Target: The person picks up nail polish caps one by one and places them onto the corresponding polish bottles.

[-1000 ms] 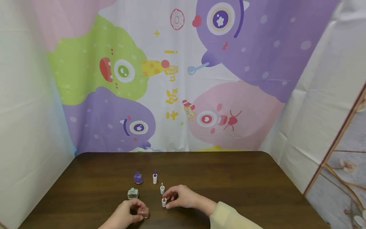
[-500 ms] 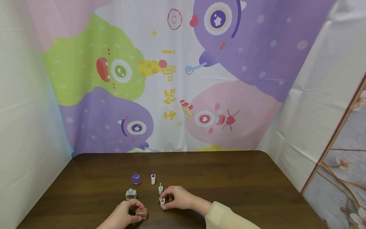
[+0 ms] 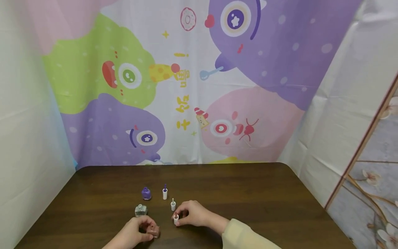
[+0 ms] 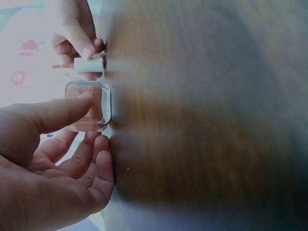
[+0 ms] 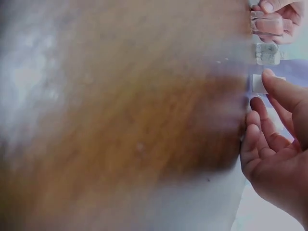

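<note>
My left hand (image 3: 133,231) holds a small square nail polish bottle (image 3: 153,232) with pinkish-brown polish, its cap off, at the table's near side. In the left wrist view the thumb lies across the glass of this bottle (image 4: 102,108). To the right, my right hand (image 3: 196,213) pinches a white nail polish cap (image 3: 176,220) between thumb and fingers; its brown-coated brush points up. The right wrist view shows the thumb over that white cap (image 5: 259,84), close to the tabletop. Bottle and cap are apart.
Behind the left hand stand an uncapped silvery-grey polish bottle (image 3: 141,210) and a purple one (image 3: 146,193). Two more white caps, one with a purple brush (image 3: 164,193) and one with a pale brush (image 3: 173,206), stand brush-up on the dark wooden table (image 3: 242,190).
The fingers of my right hand have closed in around the white cap, which earlier stood with the thumb beside it. My left hand keeps its hold on the bottle. The head view has shifted slightly.
</note>
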A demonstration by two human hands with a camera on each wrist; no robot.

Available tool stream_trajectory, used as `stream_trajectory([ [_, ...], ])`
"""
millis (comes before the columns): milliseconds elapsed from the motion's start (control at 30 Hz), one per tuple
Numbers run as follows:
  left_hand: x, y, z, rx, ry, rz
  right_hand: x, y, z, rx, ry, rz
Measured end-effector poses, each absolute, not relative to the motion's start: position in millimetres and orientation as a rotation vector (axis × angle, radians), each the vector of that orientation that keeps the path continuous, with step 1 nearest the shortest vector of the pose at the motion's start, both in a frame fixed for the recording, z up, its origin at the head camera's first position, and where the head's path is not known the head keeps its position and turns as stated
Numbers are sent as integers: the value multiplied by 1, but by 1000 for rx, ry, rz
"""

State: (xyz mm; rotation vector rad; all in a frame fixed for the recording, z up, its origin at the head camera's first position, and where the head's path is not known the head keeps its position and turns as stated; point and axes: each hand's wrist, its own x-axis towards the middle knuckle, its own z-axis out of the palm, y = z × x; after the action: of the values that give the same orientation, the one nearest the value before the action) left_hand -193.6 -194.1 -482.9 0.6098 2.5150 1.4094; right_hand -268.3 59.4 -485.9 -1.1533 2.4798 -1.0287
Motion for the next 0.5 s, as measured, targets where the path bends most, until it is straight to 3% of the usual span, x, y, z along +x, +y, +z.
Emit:
stream_trajectory([
  [500,-191,-190,-474,500,2590,1382,-265,94,-467,-1032,2473,-1128],
])
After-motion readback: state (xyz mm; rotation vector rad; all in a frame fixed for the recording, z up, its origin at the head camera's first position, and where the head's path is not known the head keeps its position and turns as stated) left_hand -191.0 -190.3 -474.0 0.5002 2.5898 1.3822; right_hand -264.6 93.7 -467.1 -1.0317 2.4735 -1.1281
